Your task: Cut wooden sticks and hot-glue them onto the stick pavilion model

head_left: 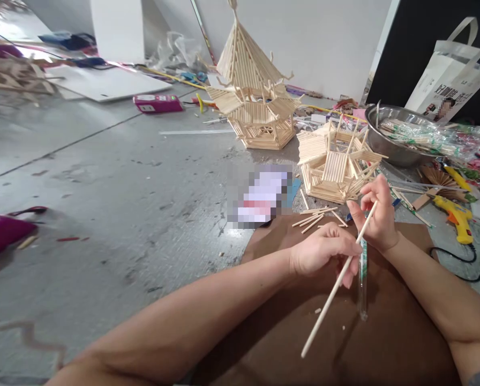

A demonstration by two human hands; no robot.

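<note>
My left hand pinches a pale wooden chopstick between thumb and fingers, and the stick slants from lower left to upper right. Beside those fingers hangs a clear plastic wrapper with green print; what grips it is hidden. My right hand is at the upper end of the chopstick, fingers curved and thumb apart; whether it touches the tip I cannot tell. Below both hands a brown cloth bears small wood bits. Several short stick pieces lie just beyond it, before a partly built stick model.
A taller pagoda model made of sticks stands behind. At right are a metal bowl of wrapped chopsticks, a yellow glue gun with a black cord, and a white bag. A phone-like blurred object and a purple power strip lie on the floor.
</note>
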